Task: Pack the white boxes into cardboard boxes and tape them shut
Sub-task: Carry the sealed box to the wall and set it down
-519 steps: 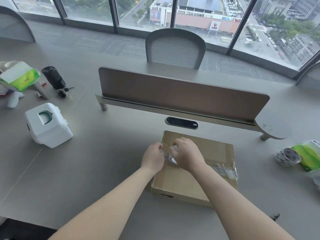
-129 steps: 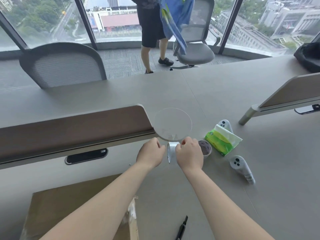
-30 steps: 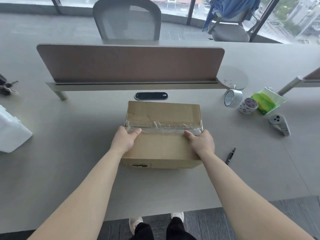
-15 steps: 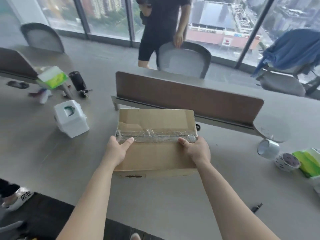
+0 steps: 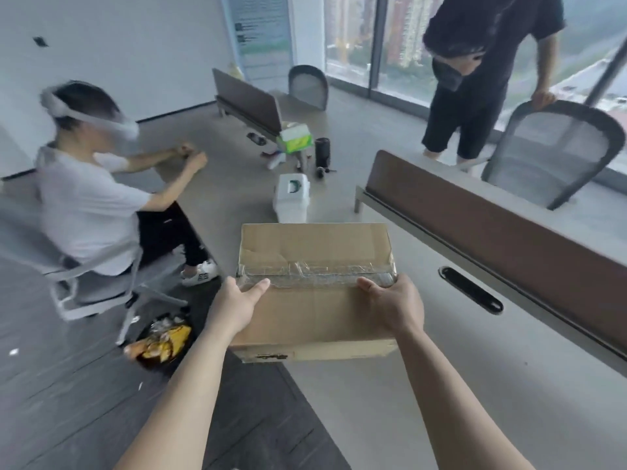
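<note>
Currently held: cardboard box (image 5: 315,245), clear tape (image 5: 315,275) across its top seam.
Left hand (image 5: 234,307): grips box's left end, thumb on top, arm extended.
Right hand (image 5: 397,307): grips right end, thumb on top.
Box location: near edge of desk (image 5: 390,412), left corner overhanging floor (image 5: 68,385).

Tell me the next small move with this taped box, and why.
Probably set the cardboard box aside: tape covers its seam, the left hand and right hand grip its ends, and a white box sits unpacked on the table.
</note>
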### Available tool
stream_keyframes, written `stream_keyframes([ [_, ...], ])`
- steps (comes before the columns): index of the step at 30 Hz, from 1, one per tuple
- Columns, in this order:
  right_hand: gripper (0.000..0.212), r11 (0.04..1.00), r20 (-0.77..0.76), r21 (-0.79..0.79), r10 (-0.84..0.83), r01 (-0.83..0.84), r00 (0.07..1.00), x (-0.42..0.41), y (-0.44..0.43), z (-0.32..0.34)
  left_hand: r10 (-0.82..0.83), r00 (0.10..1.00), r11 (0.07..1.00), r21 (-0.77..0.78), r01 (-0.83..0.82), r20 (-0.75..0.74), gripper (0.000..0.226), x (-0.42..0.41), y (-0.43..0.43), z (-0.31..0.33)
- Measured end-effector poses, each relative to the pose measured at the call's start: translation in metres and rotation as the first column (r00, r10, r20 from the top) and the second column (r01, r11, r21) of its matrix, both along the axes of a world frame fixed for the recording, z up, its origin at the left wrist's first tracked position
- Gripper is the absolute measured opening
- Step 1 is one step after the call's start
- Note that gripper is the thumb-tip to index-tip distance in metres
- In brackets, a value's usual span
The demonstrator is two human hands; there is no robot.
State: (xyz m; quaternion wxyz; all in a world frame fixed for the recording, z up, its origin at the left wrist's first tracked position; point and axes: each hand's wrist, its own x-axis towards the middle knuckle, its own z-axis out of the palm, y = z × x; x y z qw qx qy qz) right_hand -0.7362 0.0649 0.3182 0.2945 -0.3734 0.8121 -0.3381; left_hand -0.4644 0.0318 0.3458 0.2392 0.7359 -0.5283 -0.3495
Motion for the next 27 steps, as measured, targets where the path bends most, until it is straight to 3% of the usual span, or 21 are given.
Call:
stream_keyframes([
  [9, 0.052, 0.943, 0.01, 0.001, 0.332, -0.332, 0.943, 0.146, 0.009, 0.006, 0.34, 0.94, 0.941, 0.0, -0.34, -0.022, 0.085, 0.145, 0.104, -0.001],
  [18, 0.054, 0.778, -0.009, -0.002, 0.628, -0.628, 0.778, 0.388, 0.08, 0.003, 0.646, 0.755, 0.759, -0.004, -0.651, -0.115, 0.087, 0.341, 0.265, 0.002],
  [20, 0.053, 0.684, -0.021, -0.019, 0.729, -0.729, 0.684, 0.505, 0.134, 0.002, 0.747, 0.652, 0.657, 0.001, -0.753, -0.131, 0.079, 0.436, 0.343, 0.009],
  [22, 0.052, 0.634, -0.036, -0.014, 0.772, -0.773, 0.634, 0.57, 0.17, 0.008, 0.793, 0.595, 0.599, -0.004, -0.801, -0.13, 0.078, 0.493, 0.387, 0.004],
  [27, 0.052, 0.617, -0.047, -0.007, 0.786, -0.787, 0.617, 0.605, 0.188, 0.004, 0.782, 0.609, 0.613, -0.017, -0.79, -0.128, 0.077, 0.52, 0.416, 0.004],
])
